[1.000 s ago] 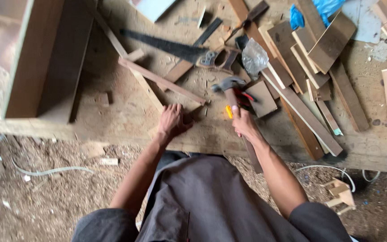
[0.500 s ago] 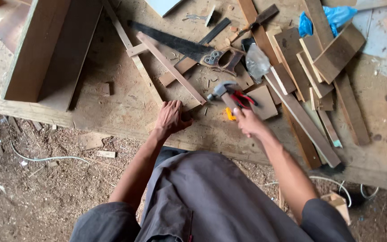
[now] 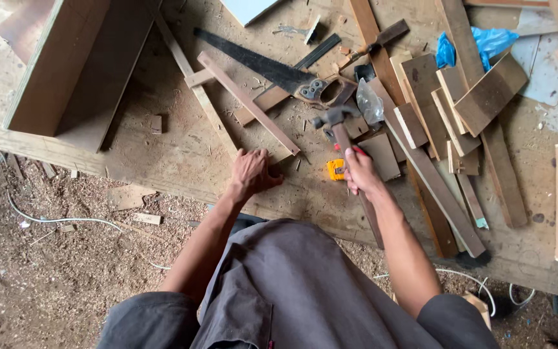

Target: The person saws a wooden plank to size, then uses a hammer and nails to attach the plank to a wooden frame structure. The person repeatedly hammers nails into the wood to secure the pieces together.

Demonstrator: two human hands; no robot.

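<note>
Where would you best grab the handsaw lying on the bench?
By its wooden handle, the end nearest the person, coming from above on the near side. The dark blade runs away up-left, flat and toothed, so it is a poor grip. The hammer in the right hand lies close beside the handle.

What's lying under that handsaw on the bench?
The handsaw lies across a flat wooden strip and the plywood benchtop strewn with chips. A dark narrow strip passes behind its blade. Whatever lies beneath the handle is covered.
</note>
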